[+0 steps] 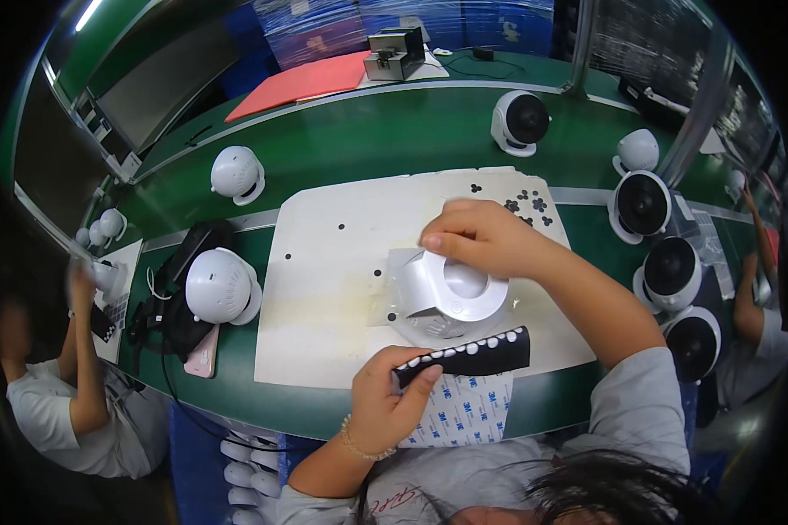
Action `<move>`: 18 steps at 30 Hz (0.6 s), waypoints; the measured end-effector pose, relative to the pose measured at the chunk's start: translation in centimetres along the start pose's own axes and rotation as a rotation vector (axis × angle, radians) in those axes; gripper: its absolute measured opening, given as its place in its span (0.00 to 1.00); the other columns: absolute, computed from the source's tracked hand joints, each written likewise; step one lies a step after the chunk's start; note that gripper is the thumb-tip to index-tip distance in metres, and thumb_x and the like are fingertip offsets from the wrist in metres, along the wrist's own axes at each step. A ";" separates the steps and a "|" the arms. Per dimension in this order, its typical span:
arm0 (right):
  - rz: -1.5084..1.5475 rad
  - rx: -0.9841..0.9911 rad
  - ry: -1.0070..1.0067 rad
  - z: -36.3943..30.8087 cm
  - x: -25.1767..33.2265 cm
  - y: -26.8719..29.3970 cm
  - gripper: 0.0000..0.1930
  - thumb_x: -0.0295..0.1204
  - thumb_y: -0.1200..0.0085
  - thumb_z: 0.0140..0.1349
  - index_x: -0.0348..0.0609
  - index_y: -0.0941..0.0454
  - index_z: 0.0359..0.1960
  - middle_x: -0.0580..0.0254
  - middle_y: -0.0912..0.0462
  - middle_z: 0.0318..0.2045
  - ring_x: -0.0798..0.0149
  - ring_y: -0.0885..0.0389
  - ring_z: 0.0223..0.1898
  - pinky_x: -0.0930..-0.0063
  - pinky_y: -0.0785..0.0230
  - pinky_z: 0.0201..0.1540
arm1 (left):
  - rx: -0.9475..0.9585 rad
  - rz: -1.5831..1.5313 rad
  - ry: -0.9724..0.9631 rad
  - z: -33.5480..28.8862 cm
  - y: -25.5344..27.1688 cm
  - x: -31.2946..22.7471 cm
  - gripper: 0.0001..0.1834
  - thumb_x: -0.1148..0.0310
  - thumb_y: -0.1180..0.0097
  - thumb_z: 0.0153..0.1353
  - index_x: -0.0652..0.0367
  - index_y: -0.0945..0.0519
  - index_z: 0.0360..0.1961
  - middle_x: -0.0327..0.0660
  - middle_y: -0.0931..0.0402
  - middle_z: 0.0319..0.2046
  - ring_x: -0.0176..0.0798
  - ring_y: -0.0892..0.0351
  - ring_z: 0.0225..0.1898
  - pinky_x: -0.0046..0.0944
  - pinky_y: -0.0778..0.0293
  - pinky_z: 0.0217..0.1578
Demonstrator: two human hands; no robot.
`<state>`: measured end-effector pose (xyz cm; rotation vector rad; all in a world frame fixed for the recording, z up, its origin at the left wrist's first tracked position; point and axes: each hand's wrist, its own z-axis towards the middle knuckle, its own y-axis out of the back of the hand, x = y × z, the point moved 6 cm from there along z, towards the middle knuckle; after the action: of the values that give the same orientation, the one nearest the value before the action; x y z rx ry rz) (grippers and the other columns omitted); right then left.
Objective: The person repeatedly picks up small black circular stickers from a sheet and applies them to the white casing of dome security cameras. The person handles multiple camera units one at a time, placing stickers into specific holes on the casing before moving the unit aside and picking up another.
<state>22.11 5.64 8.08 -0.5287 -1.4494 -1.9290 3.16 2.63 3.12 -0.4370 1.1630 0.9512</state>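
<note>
A round-bodied white device lies on its side on a clear plastic bag (398,271), its ring-shaped white stand (477,306) facing up. My right hand (490,234) is closed at the stand's upper edge, thumb and curled fingers against it. Any small piece under those fingertips is hidden. In front of the device my left hand (394,394) pinches one end of a curled black pad sheet (490,352) with a row of white round spots. Below that sheet shows white backing paper (464,411) with blue print.
A cream board (315,262) carries several black dots and pad scraps (525,206). Similar white devices stand left (223,287) and right (641,206). A pink phone (201,353) lies beside black cloth. Co-workers sit at both sides (70,394). White parts fill a blue crate (252,472) below.
</note>
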 end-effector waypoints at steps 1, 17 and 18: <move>-0.145 -0.099 0.132 -0.5 0.9 0.5 0.16 0.42 0.50 0.55 0.43 0.24 0.38 0.59 0.24 0.35 0.64 0.27 0.36 0.73 0.36 0.40 | -0.027 -0.035 0.026 0.0 0.1 0.0 0.10 0.76 0.43 0.52 0.65 0.28 0.35 0.41 0.27 0.24 0.27 0.30 0.23 0.27 0.33 0.25; 0.209 -0.014 0.012 -9.8 3.6 -0.8 0.12 0.31 0.41 0.48 0.46 0.24 0.35 0.63 0.22 0.31 0.60 0.25 0.33 0.69 0.36 0.40 | 0.021 0.140 -0.077 -0.1 0.5 0.3 0.11 0.73 0.38 0.48 0.65 0.28 0.27 0.43 0.26 0.19 0.33 0.28 0.18 0.29 0.33 0.20; 0.216 0.010 -0.002 -9.9 3.3 -0.8 0.10 0.31 0.41 0.48 0.46 0.23 0.34 0.63 0.22 0.32 0.60 0.25 0.34 0.69 0.36 0.40 | 0.011 0.132 -0.097 -0.1 0.4 0.2 0.11 0.73 0.38 0.47 0.65 0.28 0.27 0.44 0.26 0.19 0.34 0.28 0.18 0.29 0.33 0.20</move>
<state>19.86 -4.54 6.68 -0.6553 -1.3432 -1.7510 2.79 2.90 2.96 -0.3042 1.1187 1.0685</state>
